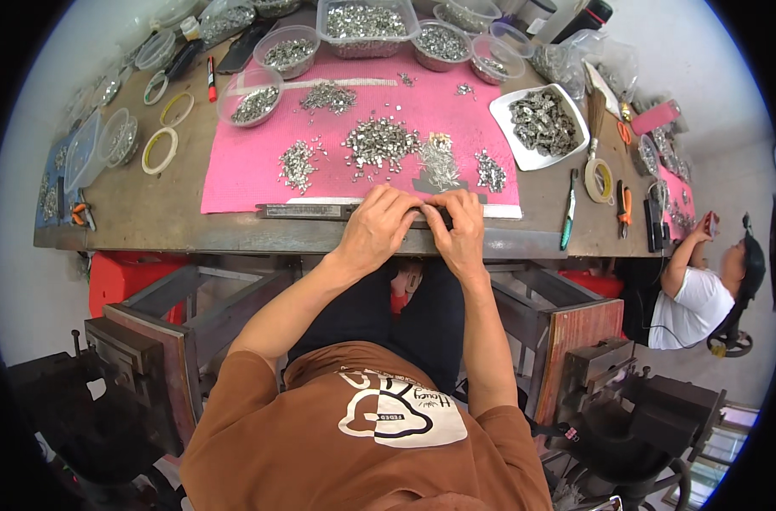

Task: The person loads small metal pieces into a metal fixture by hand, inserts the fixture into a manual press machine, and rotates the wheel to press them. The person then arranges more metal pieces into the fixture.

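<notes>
A long, narrow dark bar (pixel 307 210) lies along the near edge of a pink mat (pixel 234 170). My left hand (pixel 376 226) rests over its middle, fingers bent and pressed together. Beside it, my right hand (pixel 461 234) is also closed, thumb and fingertips meeting close to the left ones. Whatever the fingertips hold is too small or hidden to make out. Just beyond them lie a heap of small metal pieces (pixel 381 143), a pile of thin silvery pieces (pixel 440 166), and smaller piles to the left (pixel 297 165) and right (pixel 490 171).
Clear tubs of metal pieces, one a large tub (pixel 366 47), line the back. A white dish (pixel 500 106) stands right, near a teal-handled tool (pixel 568 213), orange-handled pliers (pixel 626 209) and a tape roll (pixel 599 180). More tape (pixel 160 152) lies left. Another person (pixel 694 298) sits far right.
</notes>
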A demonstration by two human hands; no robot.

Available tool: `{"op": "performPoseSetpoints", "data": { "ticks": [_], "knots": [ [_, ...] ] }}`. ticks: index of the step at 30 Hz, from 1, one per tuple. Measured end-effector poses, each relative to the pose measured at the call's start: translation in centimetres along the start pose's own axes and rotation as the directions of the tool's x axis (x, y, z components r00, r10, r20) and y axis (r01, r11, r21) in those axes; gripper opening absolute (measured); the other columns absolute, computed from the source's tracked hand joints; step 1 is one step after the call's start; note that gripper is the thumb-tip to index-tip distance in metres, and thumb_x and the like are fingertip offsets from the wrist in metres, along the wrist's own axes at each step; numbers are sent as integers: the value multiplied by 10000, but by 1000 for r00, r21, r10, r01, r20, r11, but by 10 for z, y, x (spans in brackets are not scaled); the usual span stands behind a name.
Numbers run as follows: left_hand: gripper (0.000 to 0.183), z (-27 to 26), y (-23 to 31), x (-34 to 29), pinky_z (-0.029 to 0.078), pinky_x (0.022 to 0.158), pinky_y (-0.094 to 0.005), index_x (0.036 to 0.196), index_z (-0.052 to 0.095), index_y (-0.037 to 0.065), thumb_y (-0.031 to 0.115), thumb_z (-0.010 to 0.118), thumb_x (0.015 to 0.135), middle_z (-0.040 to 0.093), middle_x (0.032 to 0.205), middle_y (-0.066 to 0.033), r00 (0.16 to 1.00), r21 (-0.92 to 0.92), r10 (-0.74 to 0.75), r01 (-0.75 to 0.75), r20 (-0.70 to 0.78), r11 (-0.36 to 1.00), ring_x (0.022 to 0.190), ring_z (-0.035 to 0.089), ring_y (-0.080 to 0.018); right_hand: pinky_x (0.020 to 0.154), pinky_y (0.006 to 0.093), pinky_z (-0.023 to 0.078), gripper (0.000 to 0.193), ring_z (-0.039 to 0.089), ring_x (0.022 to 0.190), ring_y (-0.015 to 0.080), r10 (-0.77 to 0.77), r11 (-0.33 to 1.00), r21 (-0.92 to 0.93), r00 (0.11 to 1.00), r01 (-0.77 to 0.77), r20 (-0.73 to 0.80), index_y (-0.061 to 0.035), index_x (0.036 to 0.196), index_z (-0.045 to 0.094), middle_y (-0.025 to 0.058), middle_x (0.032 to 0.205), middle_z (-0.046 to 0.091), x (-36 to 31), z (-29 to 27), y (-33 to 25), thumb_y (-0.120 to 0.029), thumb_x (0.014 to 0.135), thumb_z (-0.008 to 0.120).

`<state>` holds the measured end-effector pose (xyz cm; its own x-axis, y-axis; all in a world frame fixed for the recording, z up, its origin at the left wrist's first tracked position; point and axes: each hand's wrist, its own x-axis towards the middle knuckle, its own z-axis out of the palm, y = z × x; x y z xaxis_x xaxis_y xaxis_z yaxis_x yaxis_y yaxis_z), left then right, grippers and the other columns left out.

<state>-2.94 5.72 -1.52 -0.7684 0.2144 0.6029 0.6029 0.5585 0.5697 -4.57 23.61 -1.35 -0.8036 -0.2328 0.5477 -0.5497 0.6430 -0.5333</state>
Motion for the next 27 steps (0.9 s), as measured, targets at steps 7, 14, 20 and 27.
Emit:
{"op": "performPoseSetpoints", "data": {
  "ticks": [7, 14, 20, 27],
  "knots": [
    [211, -33, -5, -2, 450, 1047, -504, 1072, 688, 50, 37, 719, 864, 697, 1020, -108, 991, -23, -32, 30, -127, 999, 973, 660, -301, 802, 394, 408, 148, 565, 896, 257, 102, 983, 151, 995, -102, 9, -70, 949, 708, 52, 928, 643, 1, -1, 6, -162, 857, 779],
    [215, -109, -32, -51, 400, 1074, -498, 1063, 714, 66, 71, 754, 852, 695, 1012, -84, 965, 253, -141, 197, -223, 947, 1004, 638, -284, 805, 399, 408, 185, 553, 888, 259, 27, 996, -88, 999, -29, -30, -68, 954, 713, 64, 910, 636, 0, 8, -7, -212, 863, 783],
    [335, -140, -33, -75, 375, 1033, -464, 1108, 714, 69, 148, 811, 798, 648, 1152, -86, 955, 341, -236, 285, -179, 896, 1097, 564, -294, 815, 373, 454, 151, 601, 865, 257, 124, 986, 121, 991, -117, -48, -39, 981, 700, 83, 899, 657, -3, -1, -2, -158, 900, 746],
    [405, -148, -47, -76, 415, 956, -415, 1147, 685, 64, 170, 825, 782, 634, 1112, -97, 986, 532, -129, 163, -101, 831, 1064, 574, -299, 740, 311, 499, 123, 622, 803, 189, 284, 930, 293, 940, -221, -190, 2, 1039, 675, 86, 900, 630, -11, -2, 2, -94, 963, 687]
  ]
}}
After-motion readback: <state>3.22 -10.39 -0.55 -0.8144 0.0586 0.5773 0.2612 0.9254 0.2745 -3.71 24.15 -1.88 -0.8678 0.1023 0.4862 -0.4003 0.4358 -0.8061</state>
